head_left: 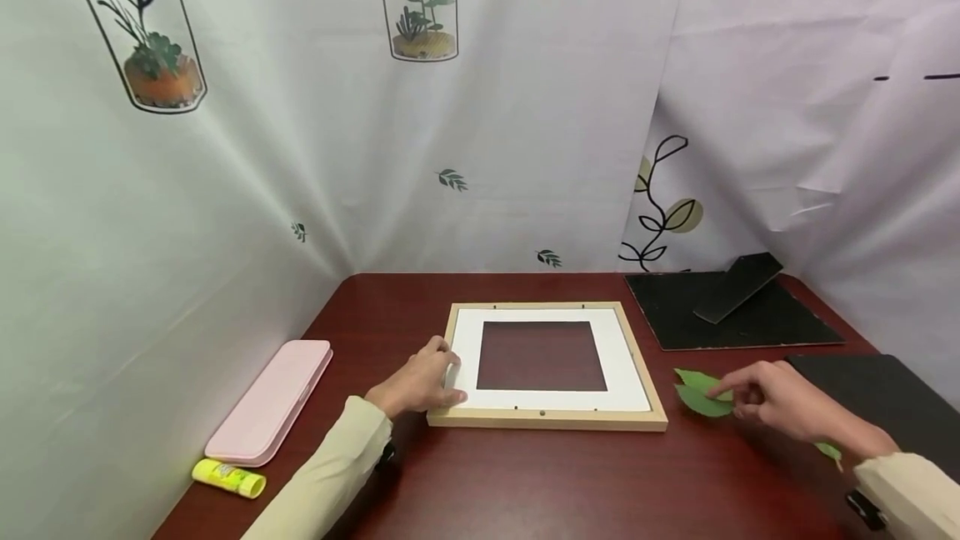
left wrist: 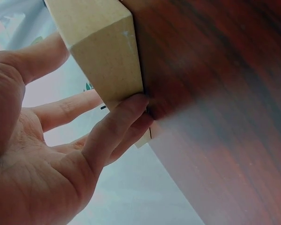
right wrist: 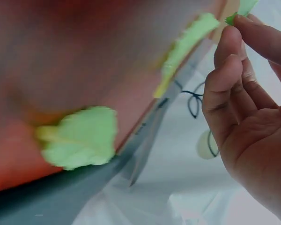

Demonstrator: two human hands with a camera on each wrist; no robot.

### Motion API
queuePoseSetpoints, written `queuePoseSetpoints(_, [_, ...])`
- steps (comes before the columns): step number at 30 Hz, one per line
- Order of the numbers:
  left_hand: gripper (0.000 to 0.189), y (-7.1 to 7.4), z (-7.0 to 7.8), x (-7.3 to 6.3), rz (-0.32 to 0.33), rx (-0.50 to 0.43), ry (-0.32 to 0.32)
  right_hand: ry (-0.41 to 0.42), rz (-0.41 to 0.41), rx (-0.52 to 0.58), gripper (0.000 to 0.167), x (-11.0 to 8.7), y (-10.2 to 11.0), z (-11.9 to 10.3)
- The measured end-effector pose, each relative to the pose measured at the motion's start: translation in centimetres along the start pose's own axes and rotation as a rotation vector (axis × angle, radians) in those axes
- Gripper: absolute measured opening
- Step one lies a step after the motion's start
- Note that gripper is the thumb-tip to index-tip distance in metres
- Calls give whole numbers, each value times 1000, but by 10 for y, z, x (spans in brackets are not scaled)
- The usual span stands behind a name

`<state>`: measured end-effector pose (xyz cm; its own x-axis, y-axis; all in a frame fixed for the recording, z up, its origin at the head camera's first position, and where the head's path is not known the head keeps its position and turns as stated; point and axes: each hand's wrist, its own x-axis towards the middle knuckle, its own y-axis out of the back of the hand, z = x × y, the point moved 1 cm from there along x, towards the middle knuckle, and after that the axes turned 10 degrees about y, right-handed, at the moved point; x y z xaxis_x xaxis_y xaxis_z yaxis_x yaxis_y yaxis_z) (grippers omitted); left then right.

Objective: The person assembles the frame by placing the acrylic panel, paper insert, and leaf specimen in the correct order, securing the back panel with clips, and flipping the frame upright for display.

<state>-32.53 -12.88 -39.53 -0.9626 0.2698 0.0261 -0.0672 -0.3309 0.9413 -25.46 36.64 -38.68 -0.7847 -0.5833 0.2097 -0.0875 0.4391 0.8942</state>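
A light wooden picture frame (head_left: 547,420) lies on the table with a white mat (head_left: 467,357) inside it. The mat has a rectangular opening that shows dark red. My left hand (head_left: 420,382) grips the frame's left side near the front corner; in the left wrist view its fingers (left wrist: 114,129) bend round the wooden edge. To the right of the frame, my right hand (head_left: 787,402) pinches a green leaf (right wrist: 231,19) between thumb and index finger. In the head view, two green leaves (head_left: 703,403) overlap at that fingertip. Another leaf (head_left: 828,450) shows partly from behind the right wrist.
A black backing board (head_left: 660,315) with a stand leg (head_left: 738,286) lies at the back right. Nearer, a dark flat item (head_left: 892,394) lies beyond the right hand. On the left are a pink case (head_left: 270,402) and a yellow glue stick (head_left: 228,477).
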Motion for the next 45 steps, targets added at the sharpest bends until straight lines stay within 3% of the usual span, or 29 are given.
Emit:
queuePoseSetpoints(5, [50, 0, 1, 1, -5, -8, 7, -18, 18, -26, 48, 26, 0, -13])
queuePoseSetpoints(9, [50, -1, 1, 2, -8, -14, -4, -30, -12, -31, 39, 52, -7, -22])
queuePoseSetpoints(14, [49, -2, 3, 4, -16, -12, -18, 13, -38, -48, 31, 86, -20, -32])
queuePoseSetpoints(25, [34, -3, 12, -1, -40, 29, -3, 104, -84, -91, 37, 163, -44, -51])
queuePoseSetpoints(33, [36, 0, 11, -2, -36, 53, 24, -25, -58, -47, 42, 211, -57, -65])
queuePoseSetpoints(37, [37, 2, 9, -2, -23, 70, 13, -44, -16, -28, 42, 232, -70, -74])
queuePoseSetpoints(45, [34, 0, 8, -3, -3, 57, -16, -173, 12, 8, 38, 258, -88, -85])
